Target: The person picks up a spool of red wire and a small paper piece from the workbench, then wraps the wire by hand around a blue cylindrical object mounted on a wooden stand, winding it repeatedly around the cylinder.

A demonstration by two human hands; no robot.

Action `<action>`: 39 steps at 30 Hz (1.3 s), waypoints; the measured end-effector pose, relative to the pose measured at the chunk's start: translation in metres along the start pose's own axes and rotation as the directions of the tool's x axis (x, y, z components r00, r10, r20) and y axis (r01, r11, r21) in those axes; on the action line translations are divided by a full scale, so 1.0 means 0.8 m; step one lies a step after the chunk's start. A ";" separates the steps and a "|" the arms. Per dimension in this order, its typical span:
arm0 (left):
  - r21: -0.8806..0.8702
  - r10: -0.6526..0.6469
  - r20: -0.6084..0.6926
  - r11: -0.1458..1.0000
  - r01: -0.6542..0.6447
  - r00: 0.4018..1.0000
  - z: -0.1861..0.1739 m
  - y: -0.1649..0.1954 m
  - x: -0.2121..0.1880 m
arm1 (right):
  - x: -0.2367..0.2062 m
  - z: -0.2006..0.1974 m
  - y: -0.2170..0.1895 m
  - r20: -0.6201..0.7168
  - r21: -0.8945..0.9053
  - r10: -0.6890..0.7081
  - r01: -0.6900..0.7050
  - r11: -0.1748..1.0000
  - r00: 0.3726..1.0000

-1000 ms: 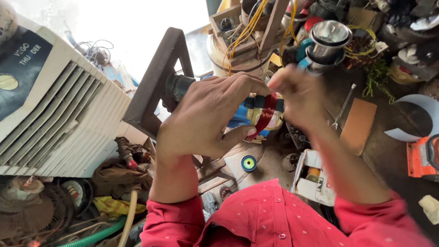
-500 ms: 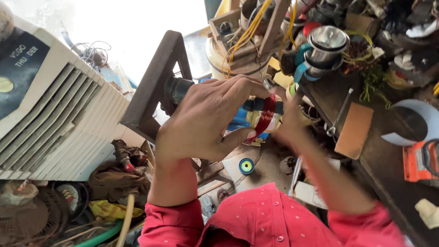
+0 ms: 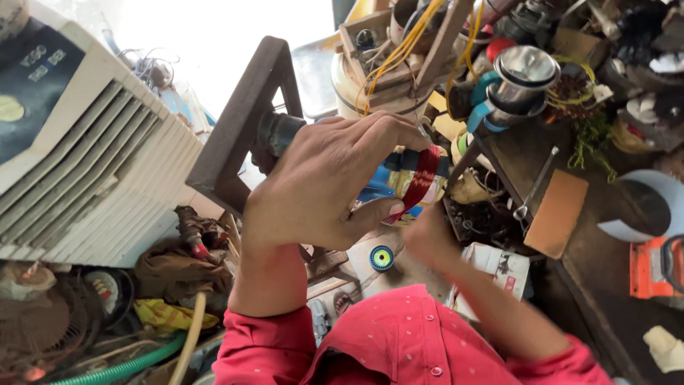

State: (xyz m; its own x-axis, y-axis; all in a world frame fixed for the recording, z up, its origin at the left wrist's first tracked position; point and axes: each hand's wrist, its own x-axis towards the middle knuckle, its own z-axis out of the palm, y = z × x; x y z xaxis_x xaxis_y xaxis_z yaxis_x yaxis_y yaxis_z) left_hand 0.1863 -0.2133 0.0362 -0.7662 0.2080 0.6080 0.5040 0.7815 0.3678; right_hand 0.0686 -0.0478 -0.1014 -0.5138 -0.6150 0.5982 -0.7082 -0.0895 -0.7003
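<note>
**Red wire coil being held at a winding stand**

White plastic is filling the left of the view: a large louvred air cooler (image 3: 78,171) is standing beside the work area. A dark wooden workbench (image 3: 591,235) is running down the right side, carrying a metal cup-shaped part (image 3: 524,78), a flat orange-brown block (image 3: 557,212) and a grey tape roll (image 3: 645,207). Between them a dark triangular frame (image 3: 242,128) is standing upright, with a dark spindle passing through it.

The left hand (image 3: 320,185) is sitting over the spindle, its fingers curled and the thumb pressing up from below, gripping a coil of red wire (image 3: 419,182) wound on the former. The coil is lying just right of the frame, above a blue part.

The right hand (image 3: 427,239) is blurring below the coil; whether its fingers are open or closed cannot be told. A small blue-and-green spool (image 3: 381,257) is lying below, near the left thumb.
</note>
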 end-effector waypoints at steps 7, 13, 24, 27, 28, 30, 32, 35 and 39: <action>-0.058 0.038 -0.016 0.998 -0.039 0.999 0.005 -0.002 0.005 | 0.017 -0.110 0.009 0.236 -0.014 0.004 -0.001 1.000 0.972; -0.033 0.011 -0.017 0.999 -0.012 1.000 0.005 -0.003 -0.004 | 0.011 -0.013 0.031 0.166 -0.421 0.294 -0.202 0.884 0.941; -0.014 0.012 0.021 1.000 -0.012 1.000 -0.003 0.001 -0.002 | 0.055 -0.057 0.036 0.069 0.187 0.094 -0.105 0.977 0.993; 0.011 -0.016 -0.006 1.000 0.016 1.000 -0.004 0.001 -0.007 | 0.001 0.000 0.011 0.039 0.082 0.247 -0.250 0.965 0.968; 0.016 -0.029 -0.012 0.999 0.030 0.999 -0.004 0.001 -0.008 | -0.018 -0.004 -0.002 0.268 0.156 0.174 -0.221 0.963 0.948; 0.012 -0.016 -0.028 1.000 0.017 0.999 -0.003 0.000 -0.010 | -0.043 -0.044 -0.029 0.476 0.126 -0.137 0.087 0.988 0.868; -0.003 -0.021 -0.009 1.000 0.021 1.000 -0.001 0.000 -0.010 | -0.028 -0.111 -0.039 0.411 0.255 -0.434 0.356 0.899 0.802; 0.006 0.002 0.014 1.000 -0.002 1.000 0.001 0.002 -0.008 | 0.028 -0.118 0.004 0.174 -0.040 -0.104 0.113 0.993 0.979; -0.021 0.039 -0.012 0.999 -0.040 0.999 0.001 0.004 -0.006 | 0.025 -0.033 0.029 0.075 -0.155 0.303 -0.289 0.945 0.950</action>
State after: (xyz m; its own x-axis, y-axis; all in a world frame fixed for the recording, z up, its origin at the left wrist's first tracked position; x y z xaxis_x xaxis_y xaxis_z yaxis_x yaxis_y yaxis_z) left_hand 0.1914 -0.2112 0.0344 -0.7410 0.2317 0.6302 0.5422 0.7601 0.3582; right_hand 0.0292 -0.0417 -0.0950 -0.6663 -0.6702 0.3268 -0.5957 0.2148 -0.7740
